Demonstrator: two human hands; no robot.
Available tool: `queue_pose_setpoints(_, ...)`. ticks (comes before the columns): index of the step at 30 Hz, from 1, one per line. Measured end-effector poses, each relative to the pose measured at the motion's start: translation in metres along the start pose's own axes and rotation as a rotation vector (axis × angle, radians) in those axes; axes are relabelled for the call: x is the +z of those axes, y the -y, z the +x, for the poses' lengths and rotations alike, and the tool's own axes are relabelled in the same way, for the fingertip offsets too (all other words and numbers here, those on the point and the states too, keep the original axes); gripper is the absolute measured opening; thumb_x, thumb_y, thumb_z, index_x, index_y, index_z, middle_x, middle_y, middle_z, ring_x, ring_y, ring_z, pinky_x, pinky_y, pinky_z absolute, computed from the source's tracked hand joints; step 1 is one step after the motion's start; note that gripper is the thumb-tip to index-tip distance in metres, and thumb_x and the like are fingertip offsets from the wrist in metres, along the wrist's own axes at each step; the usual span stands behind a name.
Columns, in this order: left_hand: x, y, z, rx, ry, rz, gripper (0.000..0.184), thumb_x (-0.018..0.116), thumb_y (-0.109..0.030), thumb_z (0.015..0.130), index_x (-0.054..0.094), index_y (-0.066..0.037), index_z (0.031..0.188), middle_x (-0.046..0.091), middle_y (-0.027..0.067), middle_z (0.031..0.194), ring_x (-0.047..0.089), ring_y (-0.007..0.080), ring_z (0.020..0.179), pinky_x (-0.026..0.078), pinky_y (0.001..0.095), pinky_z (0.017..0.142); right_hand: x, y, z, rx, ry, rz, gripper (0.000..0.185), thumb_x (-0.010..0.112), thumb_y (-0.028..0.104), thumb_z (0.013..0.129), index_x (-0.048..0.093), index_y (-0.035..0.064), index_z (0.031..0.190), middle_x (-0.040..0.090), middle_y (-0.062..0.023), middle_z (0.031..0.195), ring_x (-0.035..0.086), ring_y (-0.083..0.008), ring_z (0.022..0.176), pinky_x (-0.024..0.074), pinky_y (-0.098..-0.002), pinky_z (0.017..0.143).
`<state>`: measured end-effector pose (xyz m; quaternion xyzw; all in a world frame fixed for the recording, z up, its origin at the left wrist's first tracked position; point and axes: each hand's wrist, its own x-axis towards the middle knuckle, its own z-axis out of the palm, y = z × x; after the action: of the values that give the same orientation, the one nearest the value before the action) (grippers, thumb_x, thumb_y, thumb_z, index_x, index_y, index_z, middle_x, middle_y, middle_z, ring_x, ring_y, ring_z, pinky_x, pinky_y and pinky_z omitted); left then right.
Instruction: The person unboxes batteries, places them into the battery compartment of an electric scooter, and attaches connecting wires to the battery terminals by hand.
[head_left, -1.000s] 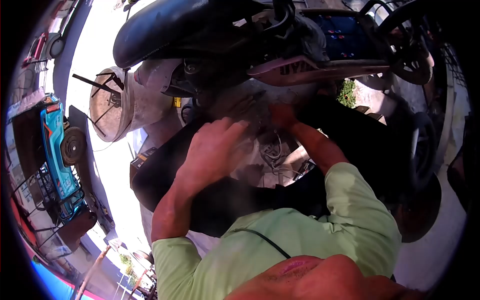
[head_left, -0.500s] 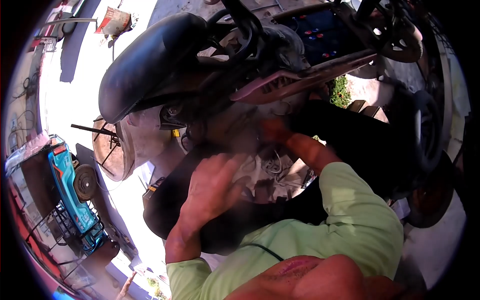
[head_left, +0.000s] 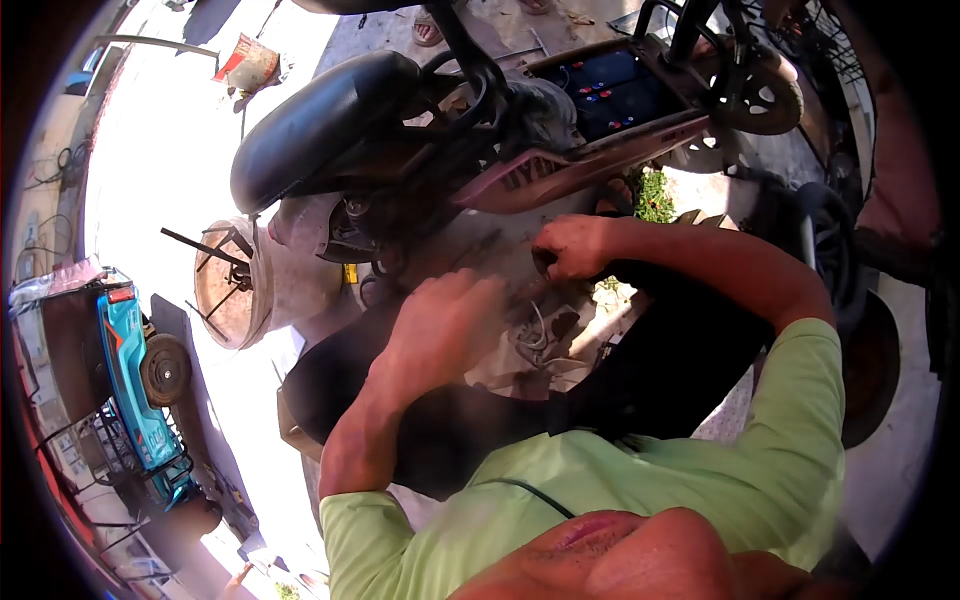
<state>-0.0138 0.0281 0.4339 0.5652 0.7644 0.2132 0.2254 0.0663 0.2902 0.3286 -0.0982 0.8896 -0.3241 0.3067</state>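
My left hand [head_left: 447, 322] is blurred over the gap between my knees, and what its fingers hold, if anything, is unclear. To its upper right, my right hand [head_left: 574, 248] is curled closed around something dark that I cannot make out. Just beyond both hands stands a scooter with a black seat [head_left: 325, 125] and a faded pink side panel [head_left: 530, 180]. Its open floor compartment shows dark battery blocks [head_left: 610, 90]. Below my hands, cables and small parts [head_left: 540, 335] lie on the ground in partial shadow.
A round pale drum [head_left: 235, 285] with dark metal rods on it stands at the left. Beyond it is a blue vehicle [head_left: 130, 375]. A wheel [head_left: 765, 100] is at the upper right, and another person's foot [head_left: 427, 28] shows at the top.
My right forearm has swung outward to the right, with the elbow raised, and the right hand shows more clearly. My left hand has shifted slightly upward. The view has also moved.
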Motion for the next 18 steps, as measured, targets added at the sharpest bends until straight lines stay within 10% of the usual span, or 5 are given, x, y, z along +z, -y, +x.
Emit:
queue_pose_setpoints(5,0.011,0.013,-0.006,-0.073,-0.043,-0.011,0.052,0.075,-0.014,0.081,0.061,-0.004,0.129,0.061,0.0182,0.104,0.061,0.0409,0.098,0.050,0.0466,0.085,-0.053,0.050,-0.081,0.108,-0.083,0.166,0.028,0.070,0.016,0.083,0.067,0.0005,0.106,0.070,-0.0169,0.103,0.068,-0.0344,0.100,0.0533,-0.0420,0.088)
queue_pose_setpoints(11,0.040,0.048,-0.003,-0.259,-0.036,-0.032,0.047,0.071,-0.019,0.084,0.063,-0.005,0.129,0.066,0.0186,0.112,0.064,0.0400,0.105,0.052,0.0458,0.091,-0.066,0.043,-0.101,-0.052,-0.694,0.466,0.022,0.062,0.007,0.096,0.065,0.0015,0.117,0.070,-0.0061,0.101,0.066,-0.0145,0.095,0.0557,-0.0309,0.083)
queue_pose_setpoints(18,0.064,0.087,0.003,-0.356,-0.077,-0.037,0.045,0.069,-0.020,0.085,0.066,-0.006,0.127,0.069,0.0208,0.119,0.065,0.0396,0.110,0.051,0.0451,0.096,-0.069,0.024,-0.107,-0.092,-0.717,0.367,0.027,0.061,0.008,0.099,0.062,0.0027,0.126,0.068,-0.0050,0.111,0.065,-0.0141,0.101,0.0572,-0.0305,0.087)
